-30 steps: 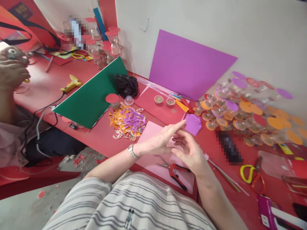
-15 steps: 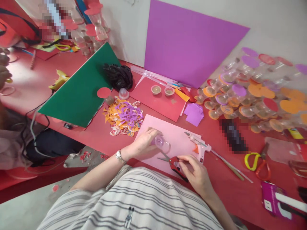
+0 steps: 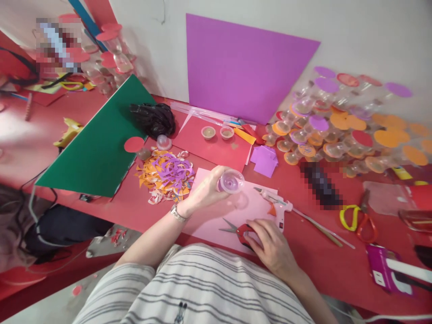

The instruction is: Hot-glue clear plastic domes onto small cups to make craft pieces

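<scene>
My left hand point(image 3: 205, 189) is closed round a small clear plastic cup point(image 3: 231, 182), held just above a pink sheet of paper point(image 3: 248, 204) with its mouth turned toward me. My right hand point(image 3: 268, 245) rests on the red-handled scissors point(image 3: 241, 230) lying on the pink sheet, its fingers curled over the handles. A white hot-glue gun point(image 3: 278, 206) lies just beyond my right hand, nozzle pointing left.
A pile of orange and purple paper scraps point(image 3: 165, 173) lies left of the pink sheet. A green board point(image 3: 101, 144), a purple board point(image 3: 243, 67), many capped clear cups point(image 3: 337, 130), yellow-and-orange scissors point(image 3: 356, 220) and a second glue gun point(image 3: 69, 130) crowd the red table point(image 3: 141, 198).
My left hand picked the clear cup up off the pink sheet and raised it. My right hand came down from mid-air onto the red scissors and stayed there.
</scene>
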`<state>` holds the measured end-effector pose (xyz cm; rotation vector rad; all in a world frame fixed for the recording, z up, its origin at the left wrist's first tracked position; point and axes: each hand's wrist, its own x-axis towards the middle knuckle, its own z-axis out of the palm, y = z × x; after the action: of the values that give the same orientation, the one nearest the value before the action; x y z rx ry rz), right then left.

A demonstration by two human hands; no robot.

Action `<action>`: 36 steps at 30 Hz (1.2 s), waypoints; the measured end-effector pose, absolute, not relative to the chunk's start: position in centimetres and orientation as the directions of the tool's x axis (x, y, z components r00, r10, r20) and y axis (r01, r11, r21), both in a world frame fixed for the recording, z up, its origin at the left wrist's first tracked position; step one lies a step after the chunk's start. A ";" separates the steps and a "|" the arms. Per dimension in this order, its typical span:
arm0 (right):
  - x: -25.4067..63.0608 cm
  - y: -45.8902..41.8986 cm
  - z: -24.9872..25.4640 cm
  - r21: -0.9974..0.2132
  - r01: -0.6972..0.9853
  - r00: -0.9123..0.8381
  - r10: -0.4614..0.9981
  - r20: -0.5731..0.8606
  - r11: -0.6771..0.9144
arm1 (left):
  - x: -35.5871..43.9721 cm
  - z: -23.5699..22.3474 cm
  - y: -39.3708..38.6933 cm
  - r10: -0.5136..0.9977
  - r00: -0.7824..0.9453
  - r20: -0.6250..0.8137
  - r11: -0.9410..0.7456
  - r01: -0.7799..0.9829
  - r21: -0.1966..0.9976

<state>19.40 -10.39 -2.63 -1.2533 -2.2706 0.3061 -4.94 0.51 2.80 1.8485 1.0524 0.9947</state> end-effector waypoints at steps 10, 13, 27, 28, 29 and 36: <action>20.8 -11.4 -5.6 -0.241 0.727 -0.590 0.764 0.261 0.643 | -5.5 -0.6 0.8 0.932 0.317 0.177 -0.278 0.309 0.910; 20.5 -11.0 -4.6 -0.304 0.736 -0.543 0.795 0.268 0.605 | -5.5 -1.1 0.3 0.926 0.343 0.158 -0.276 0.330 0.903; 14.4 -4.4 0.5 -0.438 0.702 -0.381 0.816 0.435 0.562 | -3.7 -1.8 -1.3 0.841 0.505 0.192 -0.420 0.388 0.821; 14.2 -4.3 0.5 -0.438 0.695 -0.379 0.808 0.451 0.571 | -3.8 -1.9 -1.4 0.844 0.495 0.208 -0.413 0.352 0.840; 14.1 -4.2 0.5 -0.448 0.693 -0.353 0.808 0.472 0.564 | -3.9 -2.1 -1.4 0.849 0.478 0.227 -0.403 0.308 0.862; 14.8 -4.4 1.4 -0.548 0.654 -0.215 0.822 0.528 0.522 | -4.5 -2.9 -1.1 0.856 0.499 0.133 -0.174 0.038 0.984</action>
<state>14.76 -4.41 1.40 -1.2050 -1.9490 0.2618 -4.51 -1.08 -2.87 1.5857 0.7905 0.8825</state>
